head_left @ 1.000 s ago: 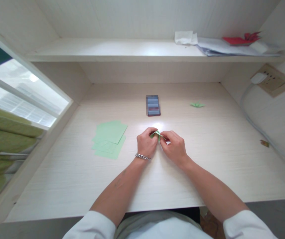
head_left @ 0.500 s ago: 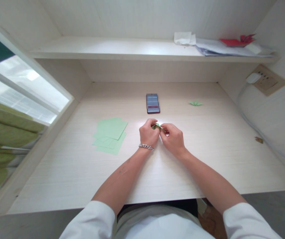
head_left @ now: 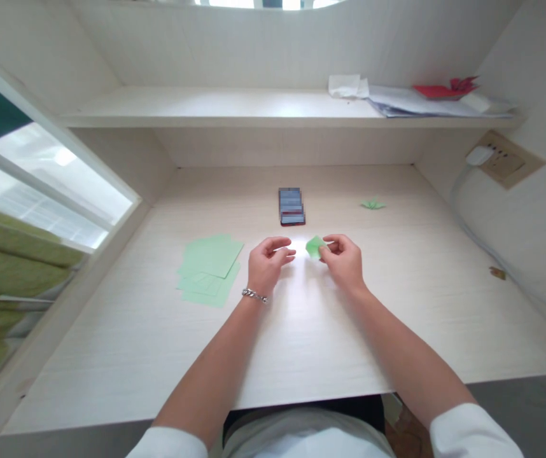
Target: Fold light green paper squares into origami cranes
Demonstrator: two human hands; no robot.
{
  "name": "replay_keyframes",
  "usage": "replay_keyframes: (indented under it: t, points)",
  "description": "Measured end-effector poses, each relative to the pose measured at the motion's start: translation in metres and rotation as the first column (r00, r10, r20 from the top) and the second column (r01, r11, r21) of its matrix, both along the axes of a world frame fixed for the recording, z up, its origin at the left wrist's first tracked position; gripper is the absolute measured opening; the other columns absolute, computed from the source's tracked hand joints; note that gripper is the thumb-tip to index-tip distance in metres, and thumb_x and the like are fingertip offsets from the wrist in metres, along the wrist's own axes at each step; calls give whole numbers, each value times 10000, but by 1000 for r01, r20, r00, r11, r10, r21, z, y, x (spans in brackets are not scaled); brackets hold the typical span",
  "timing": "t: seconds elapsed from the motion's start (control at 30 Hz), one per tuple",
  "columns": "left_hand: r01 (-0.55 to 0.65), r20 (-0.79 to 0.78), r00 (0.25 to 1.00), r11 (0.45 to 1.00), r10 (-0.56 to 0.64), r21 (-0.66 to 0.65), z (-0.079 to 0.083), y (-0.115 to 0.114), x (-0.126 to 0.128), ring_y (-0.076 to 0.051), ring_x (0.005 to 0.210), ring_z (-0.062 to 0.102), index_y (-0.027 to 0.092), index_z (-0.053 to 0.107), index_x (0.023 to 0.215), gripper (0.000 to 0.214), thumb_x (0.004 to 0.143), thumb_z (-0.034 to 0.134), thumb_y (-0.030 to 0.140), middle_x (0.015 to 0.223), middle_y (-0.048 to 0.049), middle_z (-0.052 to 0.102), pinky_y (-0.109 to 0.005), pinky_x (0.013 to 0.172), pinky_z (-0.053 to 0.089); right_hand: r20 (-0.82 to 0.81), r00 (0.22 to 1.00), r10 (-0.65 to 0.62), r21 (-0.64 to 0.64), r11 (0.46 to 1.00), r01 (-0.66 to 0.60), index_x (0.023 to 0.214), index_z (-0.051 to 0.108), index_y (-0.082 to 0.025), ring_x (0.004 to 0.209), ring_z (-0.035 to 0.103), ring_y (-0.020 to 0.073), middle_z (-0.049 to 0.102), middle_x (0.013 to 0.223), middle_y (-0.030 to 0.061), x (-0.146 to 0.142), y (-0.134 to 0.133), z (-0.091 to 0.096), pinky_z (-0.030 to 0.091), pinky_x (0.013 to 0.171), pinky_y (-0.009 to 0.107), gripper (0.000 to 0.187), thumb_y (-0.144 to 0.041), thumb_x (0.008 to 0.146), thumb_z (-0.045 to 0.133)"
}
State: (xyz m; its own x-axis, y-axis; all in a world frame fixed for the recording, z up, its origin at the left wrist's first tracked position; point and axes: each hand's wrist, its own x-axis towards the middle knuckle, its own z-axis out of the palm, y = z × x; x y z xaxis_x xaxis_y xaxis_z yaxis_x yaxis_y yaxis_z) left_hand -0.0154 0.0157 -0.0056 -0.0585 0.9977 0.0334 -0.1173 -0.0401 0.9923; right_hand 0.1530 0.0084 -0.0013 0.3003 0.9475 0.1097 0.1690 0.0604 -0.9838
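Observation:
Between the thumb and fingers of my right hand (head_left: 344, 259) is a small folded piece of green paper (head_left: 314, 247), held just above the desk. My left hand (head_left: 268, 262) is apart from it on the left, thumb and fingers spread with nothing between them. A pile of loose green paper sheets (head_left: 210, 257) lies to the left of my left hand. Farther back on the right sits a small green folded-paper crane (head_left: 373, 204). A phone (head_left: 291, 207) with a lit, blurred screen lies beyond my hands.
Above the back of the desk (head_left: 158, 356) runs a shelf (head_left: 206, 105) with papers (head_left: 426, 102) and a red folded shape (head_left: 464, 84). On the right wall, a white cable (head_left: 468, 222) hangs from a socket (head_left: 509, 159) beside a small brown scrap (head_left: 497, 273).
My left hand has let go of the green paper and moved left. My right hand has shifted slightly right, keeping the paper, which now shows a broader face. The view has tilted up a little.

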Motion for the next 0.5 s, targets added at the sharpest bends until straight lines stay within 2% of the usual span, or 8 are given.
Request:
replay_keyframes:
  t: [0.03, 0.1, 0.17, 0.23, 0.37, 0.5]
  points:
    - [26, 83, 996, 1000, -25, -10, -2, -2, 0, -230, 865, 683, 150, 642, 988, 284, 717, 654, 232, 1063, -116, 662, -390, 766, 561, -138, 990, -6, -54, 999, -1, 896, 629, -187, 594, 614, 155, 611, 652, -14, 0, 1, 0, 536, 591, 300, 243, -266, 670, 671]
    - [129, 153, 980, 991, -124, -22, -5, -7, 5, -247, 967, 658, 177, 593, 1119, 448, 687, 705, 207, 1197, -134, 604, -406, 821, 545, -368, 930, -17, -150, 988, -42, 876, 614, -182, 570, 608, 144, 598, 642, -25, -2, 3, 1, 542, 565, 296, 297, -270, 613, 722]
    - [244, 169, 956, 970, -238, -13, -7, -11, 14, -256, 1049, 620, 202, 529, 1228, 598, 669, 742, 193, 1278, -143, 551, -414, 879, 518, -497, 867, -12, -207, 973, -105, 860, 608, -178, 575, 615, 138, 621, 676, -16, -6, 1, 3, 537, 555, 279, 328, -247, 572, 750]
    - [292, 170, 941, 956, -292, 22, -7, -14, 25, -252, 1106, 582, 204, 491, 1275, 671, 661, 764, 194, 1294, -141, 541, -401, 933, 484, -551, 834, -19, -227, 965, -128, 846, 604, -173, 573, 610, 129, 632, 691, -9, -10, -2, 5, 511, 515, 241, 327, -222, 560, 754]
    - [197, 208, 959, 980, -191, -11, -8, -14, 36, -224, 1039, 604, 181, 499, 1253, 628, 685, 760, 243, 1192, -132, 605, -365, 895, 496, -587, 810, -5, -237, 957, -166, 858, 582, -177, 548, 597, 121, 611, 632, -32, -17, -7, 8, 504, 512, 233, 339, -194, 559, 742]
    - [153, 315, 942, 984, -119, -87, -13, -10, 33, -208, 918, 638, 168, 547, 1195, 521, 728, 717, 323, 1085, -117, 649, -334, 769, 528, -545, 837, 58, -234, 948, -218, 936, 553, -192, 533, 603, 127, 612, 638, -46, -21, -10, 5, 504, 496, 235, 427, -212, 561, 756]
